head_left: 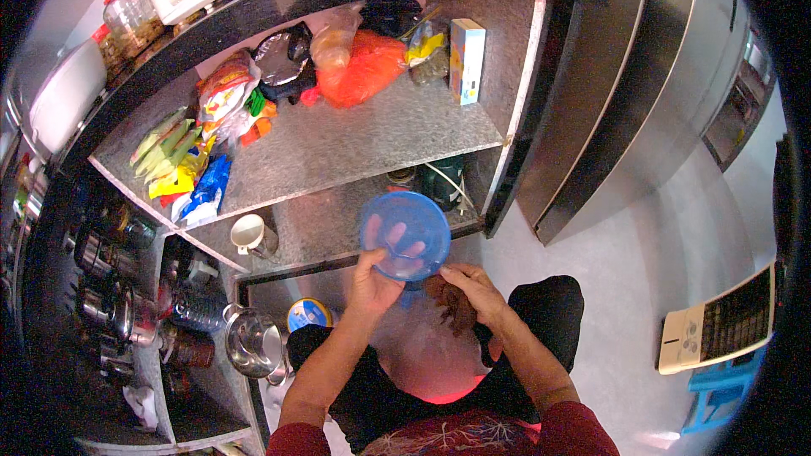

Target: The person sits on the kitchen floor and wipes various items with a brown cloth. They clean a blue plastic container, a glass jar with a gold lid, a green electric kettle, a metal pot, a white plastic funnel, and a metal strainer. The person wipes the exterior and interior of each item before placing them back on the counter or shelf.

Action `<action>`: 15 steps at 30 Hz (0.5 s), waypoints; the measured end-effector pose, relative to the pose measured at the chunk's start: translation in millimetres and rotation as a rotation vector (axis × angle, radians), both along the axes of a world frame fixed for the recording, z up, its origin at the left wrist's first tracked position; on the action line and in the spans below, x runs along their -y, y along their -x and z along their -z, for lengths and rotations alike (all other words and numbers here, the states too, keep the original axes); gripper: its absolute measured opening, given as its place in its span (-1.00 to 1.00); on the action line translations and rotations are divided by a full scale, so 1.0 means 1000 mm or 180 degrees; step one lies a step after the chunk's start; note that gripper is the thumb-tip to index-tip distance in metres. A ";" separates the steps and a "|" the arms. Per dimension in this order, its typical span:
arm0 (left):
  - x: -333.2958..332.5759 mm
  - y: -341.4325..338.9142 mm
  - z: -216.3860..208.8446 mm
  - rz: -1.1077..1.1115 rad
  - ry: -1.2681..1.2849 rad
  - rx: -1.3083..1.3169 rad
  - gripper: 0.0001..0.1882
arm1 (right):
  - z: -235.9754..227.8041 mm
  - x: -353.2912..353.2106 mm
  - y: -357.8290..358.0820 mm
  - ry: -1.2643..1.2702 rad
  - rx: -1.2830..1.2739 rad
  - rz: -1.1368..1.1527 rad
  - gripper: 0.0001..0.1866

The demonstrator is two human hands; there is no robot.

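Observation:
My left hand grips a round, see-through blue plastic lid, with the thumb on the near side and the fingers showing through from behind. At the lid's lower right rim is my right hand, its fingers closed. A crumpled brown cloth hangs from that hand; its folds hide part of the grip. Below both hands, between my knees, sits a cloudy see-through tub, partly covered by the cloth and my arms.
Ahead, a stone shelf carries several bags, foil and an upright box. A white mug stands on the lower shelf. Steel pots and jars fill the left side. At right stand a steel cabinet front and a beige heater-like appliance.

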State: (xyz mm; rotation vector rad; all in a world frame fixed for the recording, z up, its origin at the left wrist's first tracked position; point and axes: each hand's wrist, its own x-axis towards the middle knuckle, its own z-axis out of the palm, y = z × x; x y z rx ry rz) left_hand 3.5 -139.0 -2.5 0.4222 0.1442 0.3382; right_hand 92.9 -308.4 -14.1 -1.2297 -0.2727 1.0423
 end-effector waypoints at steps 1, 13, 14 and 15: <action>0.002 0.001 0.000 0.0034 -0.0005 0.0002 -0.33 | -0.008 -0.001 0.006 -0.0117 -0.0455 0.0090 -0.64; -0.002 -0.013 0.008 0.0255 0.0076 -0.0015 -0.43 | -0.005 -0.014 0.005 -0.0503 -0.0824 0.0698 -0.62; -0.002 -0.011 0.010 0.0255 0.0047 -0.0084 -0.42 | -0.005 -0.013 0.007 -0.0539 -0.0768 0.0740 -0.64; -0.002 -0.010 0.010 0.0254 0.0019 -0.0153 -0.42 | -0.006 -0.013 0.007 -0.0546 -0.0634 0.0748 -0.65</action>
